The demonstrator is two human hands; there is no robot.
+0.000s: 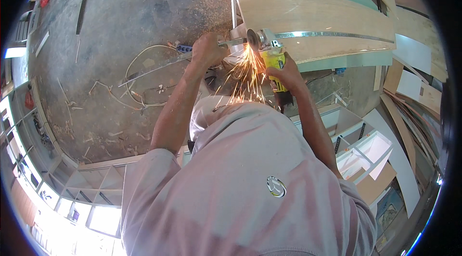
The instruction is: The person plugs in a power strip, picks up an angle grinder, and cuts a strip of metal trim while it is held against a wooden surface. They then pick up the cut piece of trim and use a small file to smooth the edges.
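Head view: the yellow-and-black angle grinder (pixel 273 61) with a silver head is in front of your torso, at the near-left end of a long pale wood-veneer board (pixel 308 13). Your right hand (pixel 287 74) is wrapped around its body. Its thin dark round disc (pixel 252 39) meets a long, narrow silver metal strip (pixel 159 69), and orange sparks (pixel 248 75) spray down toward you. Your left hand (pixel 209 48) is closed around that strip just left of the disc; the strip's far end slants out over the grey concrete floor (pixel 149 10). Another shiny length lies along the board; you cannot tell whether it joins the held piece. Beyond your left hand, a pale looped hose (pixel 127 70) lies on the floor. White box-like cabinet frames (pixel 89 179) stand farther out.
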